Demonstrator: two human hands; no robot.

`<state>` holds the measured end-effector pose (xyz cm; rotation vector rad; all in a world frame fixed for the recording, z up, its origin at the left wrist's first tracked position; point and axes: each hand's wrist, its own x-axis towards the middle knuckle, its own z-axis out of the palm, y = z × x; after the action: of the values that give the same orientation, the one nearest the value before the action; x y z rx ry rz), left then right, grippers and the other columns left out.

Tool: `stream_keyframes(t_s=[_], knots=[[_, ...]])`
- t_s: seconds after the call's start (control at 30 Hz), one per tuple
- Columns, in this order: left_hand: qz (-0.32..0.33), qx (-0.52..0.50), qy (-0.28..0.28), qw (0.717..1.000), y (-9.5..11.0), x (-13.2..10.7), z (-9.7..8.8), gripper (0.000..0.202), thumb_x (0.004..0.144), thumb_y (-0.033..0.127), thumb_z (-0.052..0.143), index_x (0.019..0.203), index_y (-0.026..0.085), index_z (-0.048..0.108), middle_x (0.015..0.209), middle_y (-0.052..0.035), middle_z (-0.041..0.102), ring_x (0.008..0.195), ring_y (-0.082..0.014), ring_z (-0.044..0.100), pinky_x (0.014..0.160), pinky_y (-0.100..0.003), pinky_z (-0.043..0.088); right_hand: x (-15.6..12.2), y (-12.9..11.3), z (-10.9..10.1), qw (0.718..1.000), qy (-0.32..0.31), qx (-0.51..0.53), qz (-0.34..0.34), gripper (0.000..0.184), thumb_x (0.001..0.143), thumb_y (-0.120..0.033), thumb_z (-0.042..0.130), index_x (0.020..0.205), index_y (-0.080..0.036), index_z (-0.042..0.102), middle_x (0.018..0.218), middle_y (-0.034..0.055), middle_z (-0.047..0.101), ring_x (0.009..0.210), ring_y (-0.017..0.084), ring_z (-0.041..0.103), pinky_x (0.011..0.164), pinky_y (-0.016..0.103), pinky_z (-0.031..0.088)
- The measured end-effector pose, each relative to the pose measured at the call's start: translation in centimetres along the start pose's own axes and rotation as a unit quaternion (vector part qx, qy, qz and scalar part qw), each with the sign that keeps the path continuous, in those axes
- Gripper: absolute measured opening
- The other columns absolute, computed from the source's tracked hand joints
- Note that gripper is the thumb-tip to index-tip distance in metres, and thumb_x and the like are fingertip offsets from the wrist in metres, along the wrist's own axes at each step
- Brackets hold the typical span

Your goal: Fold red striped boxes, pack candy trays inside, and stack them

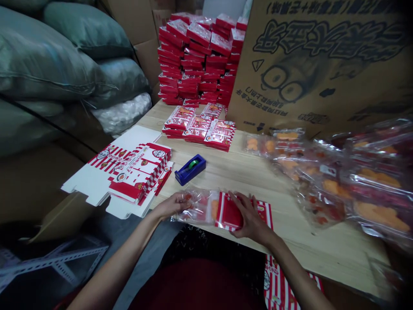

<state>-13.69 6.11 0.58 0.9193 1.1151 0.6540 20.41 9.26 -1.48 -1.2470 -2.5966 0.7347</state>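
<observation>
At the table's front edge my left hand (174, 205) pinches the left end of a clear plastic packet (201, 207) with orange and reddish pieces inside. The packet's right end meets the open left side of a red-and-white carton (227, 212); whether part of it lies inside, I cannot tell. My right hand (250, 217) grips that carton from above, thumb on the near edge and fingers over the far side. Just beyond the packet sits a blue tape dispenser (191, 169) with a green roll.
Flat printed cartons (129, 170) lie on the left. Finished-looking flat packs (196, 127) and a tall stack of red boxes (198, 60) stand behind. Plastic packets (335, 181) heap on the right before a large cardboard box (309, 69). Stuffed sacks (48, 64) fill the far left.
</observation>
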Motion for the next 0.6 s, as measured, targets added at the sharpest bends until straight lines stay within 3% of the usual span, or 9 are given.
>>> stream_keyframes(t_s=[0.2,0.47,0.6], knots=[[-0.003,0.022,-0.015,1.0,0.1,0.8,-0.8,0.034,0.076,0.043,0.084,0.087,0.013,0.073,0.069,0.0003,0.066,0.057,-0.0091,0.049,0.056,-0.021,0.038,-0.4,-0.2,0.4,0.999,0.03,-0.004,-0.012,0.128,0.062,-0.028,0.081,0.164,-0.036,0.004,0.154,0.0151,0.03,0.153,0.042,0.026,0.124,0.066,-0.003],[-0.021,0.05,-0.045,0.998,0.7,1.9,-2.0,0.034,0.071,0.041,0.086,0.086,0.013,0.074,0.071,-0.0014,0.067,0.06,-0.0127,0.055,0.056,-0.023,0.041,-0.9,-0.6,0.6,0.999,0.039,0.011,-0.009,0.127,0.063,-0.029,0.082,0.163,-0.036,0.005,0.155,0.0148,0.028,0.153,0.043,0.024,0.123,0.068,-0.002],[-0.021,0.06,-0.056,0.996,1.4,2.1,-1.3,0.036,0.068,0.041,0.088,0.082,0.012,0.073,0.069,-0.0014,0.066,0.058,-0.0123,0.055,0.056,-0.023,0.043,-0.9,-1.1,0.8,0.999,0.034,0.012,-0.011,0.128,0.062,-0.028,0.082,0.163,-0.037,0.003,0.155,0.0144,0.029,0.153,0.043,0.026,0.124,0.068,-0.001]])
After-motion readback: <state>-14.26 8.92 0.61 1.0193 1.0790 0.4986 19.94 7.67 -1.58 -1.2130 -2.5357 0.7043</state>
